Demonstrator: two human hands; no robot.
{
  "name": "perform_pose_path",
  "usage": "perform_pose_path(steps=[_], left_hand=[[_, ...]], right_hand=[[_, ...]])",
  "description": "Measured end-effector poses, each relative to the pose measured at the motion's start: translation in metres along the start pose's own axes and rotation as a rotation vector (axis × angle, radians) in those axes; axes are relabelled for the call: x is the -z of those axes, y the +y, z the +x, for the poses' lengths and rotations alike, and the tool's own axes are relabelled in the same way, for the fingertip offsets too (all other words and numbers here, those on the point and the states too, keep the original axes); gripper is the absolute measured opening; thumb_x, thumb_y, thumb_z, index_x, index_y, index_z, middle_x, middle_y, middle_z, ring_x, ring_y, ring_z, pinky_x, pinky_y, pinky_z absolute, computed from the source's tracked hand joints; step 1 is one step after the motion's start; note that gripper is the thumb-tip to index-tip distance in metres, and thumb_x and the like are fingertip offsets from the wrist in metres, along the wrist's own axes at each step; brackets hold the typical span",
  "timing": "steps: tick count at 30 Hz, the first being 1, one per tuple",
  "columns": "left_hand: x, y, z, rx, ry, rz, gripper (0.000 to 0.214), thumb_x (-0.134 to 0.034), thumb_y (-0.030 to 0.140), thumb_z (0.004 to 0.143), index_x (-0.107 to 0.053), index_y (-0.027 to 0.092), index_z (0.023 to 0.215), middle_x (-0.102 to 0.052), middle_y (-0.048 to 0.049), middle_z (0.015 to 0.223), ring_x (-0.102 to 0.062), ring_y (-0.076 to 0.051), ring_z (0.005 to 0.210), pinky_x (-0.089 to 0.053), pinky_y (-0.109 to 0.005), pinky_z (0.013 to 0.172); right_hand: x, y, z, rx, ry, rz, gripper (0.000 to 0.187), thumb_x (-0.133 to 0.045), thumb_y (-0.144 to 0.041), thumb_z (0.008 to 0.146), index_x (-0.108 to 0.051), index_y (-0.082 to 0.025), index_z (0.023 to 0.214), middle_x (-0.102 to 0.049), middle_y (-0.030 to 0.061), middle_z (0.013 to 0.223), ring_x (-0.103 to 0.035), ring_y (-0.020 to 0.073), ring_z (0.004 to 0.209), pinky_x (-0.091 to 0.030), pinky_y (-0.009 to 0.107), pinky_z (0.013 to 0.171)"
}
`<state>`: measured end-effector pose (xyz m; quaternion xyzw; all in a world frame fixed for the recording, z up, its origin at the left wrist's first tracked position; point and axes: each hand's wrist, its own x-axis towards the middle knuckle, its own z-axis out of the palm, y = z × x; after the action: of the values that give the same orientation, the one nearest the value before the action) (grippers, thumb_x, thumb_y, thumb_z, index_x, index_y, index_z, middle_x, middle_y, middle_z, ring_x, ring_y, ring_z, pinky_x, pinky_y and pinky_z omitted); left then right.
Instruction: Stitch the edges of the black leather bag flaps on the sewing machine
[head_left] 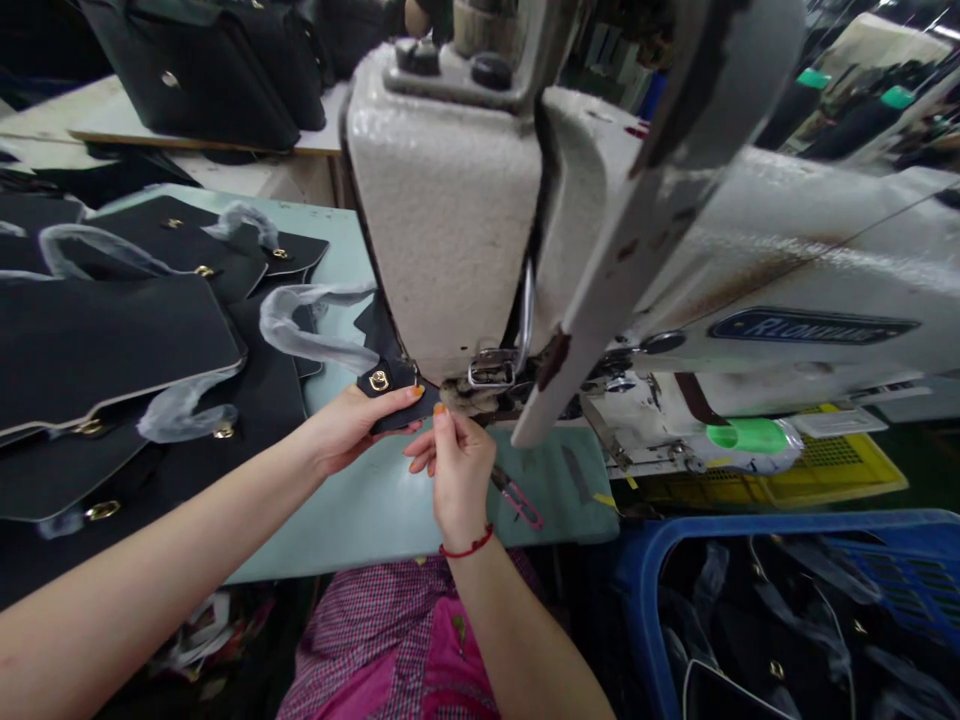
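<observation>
My left hand (352, 425) grips a small black leather piece (390, 395) that carries a gold ring fitting, and holds it flat on the pale green sewing table (360, 510) just under the machine head. My right hand (450, 465), with a red cord on its wrist, pinches at the edge of the same piece right by the presser foot (491, 375) of the grey-white sewing machine (465, 200). The needle itself is hidden behind the foot and my fingers.
Black bag panels with plastic-wrapped handles (150, 340) are stacked at the left. Finished black bags (217, 70) sit at the back left. Small snips (517, 497) lie on the table by my right hand. A blue crate (787, 610) of black parts stands lower right, a yellow tray (840, 465) behind it.
</observation>
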<state>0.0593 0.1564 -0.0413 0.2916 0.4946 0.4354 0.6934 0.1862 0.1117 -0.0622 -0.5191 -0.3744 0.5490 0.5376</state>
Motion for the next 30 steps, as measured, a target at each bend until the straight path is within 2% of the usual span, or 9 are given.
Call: perform_pose_path(steps=[4,12,17,24,30], left_hand=[[-0.003,-0.011,-0.004,-0.027,0.069,-0.032,0.027,-0.083,0.027,0.064,-0.070,0.013,0.084,-0.072,-0.0032,0.078,-0.063,-0.011,0.062,-0.052,-0.017,0.054],[-0.022,-0.031,-0.022,-0.118,0.224,-0.183,0.029,-0.083,0.030,0.061,-0.069,0.013,0.080,-0.071,-0.0024,0.074,-0.062,-0.011,0.058,-0.053,-0.020,0.056],[-0.047,-0.043,-0.037,-0.226,0.349,-0.271,0.030,-0.082,0.028,0.062,-0.069,0.014,0.084,-0.071,-0.0018,0.078,-0.063,-0.012,0.063,-0.054,-0.023,0.063],[-0.085,-0.077,-0.046,-0.358,0.635,-0.307,0.039,-0.075,0.037,0.073,-0.068,0.016,0.105,-0.068,-0.0072,0.114,-0.064,-0.017,0.098,-0.049,-0.031,0.093],[-0.121,-0.096,-0.054,-0.382,0.691,-0.317,0.039,-0.064,0.045,0.083,-0.067,0.017,0.109,-0.066,-0.0084,0.119,-0.060,-0.021,0.111,-0.043,-0.035,0.103]], right_hand=[[0.004,-0.001,0.000,0.007,-0.019,-0.020,0.043,-0.047,-0.040,0.093,-0.054,-0.017,0.057,-0.061,-0.0027,0.048,-0.049,0.0072,0.034,-0.031,0.016,0.037],[0.012,-0.007,0.001,-0.030,-0.067,0.019,0.044,-0.049,-0.040,0.091,-0.053,-0.017,0.054,-0.060,-0.0023,0.046,-0.046,0.0070,0.032,-0.030,0.016,0.035],[0.020,-0.012,0.001,-0.047,-0.093,0.036,0.043,-0.052,-0.041,0.089,-0.054,-0.017,0.053,-0.058,-0.0025,0.044,-0.044,0.0068,0.032,-0.030,0.017,0.035],[0.041,-0.024,0.006,-0.047,-0.179,-0.100,0.047,-0.053,-0.040,0.088,-0.049,-0.017,0.047,-0.048,-0.0042,0.038,-0.037,0.0058,0.031,-0.029,0.017,0.037],[0.059,-0.035,0.014,-0.012,-0.266,-0.258,0.050,-0.051,-0.039,0.091,-0.047,-0.018,0.046,-0.046,-0.0046,0.038,-0.037,0.0062,0.033,-0.029,0.018,0.039]])
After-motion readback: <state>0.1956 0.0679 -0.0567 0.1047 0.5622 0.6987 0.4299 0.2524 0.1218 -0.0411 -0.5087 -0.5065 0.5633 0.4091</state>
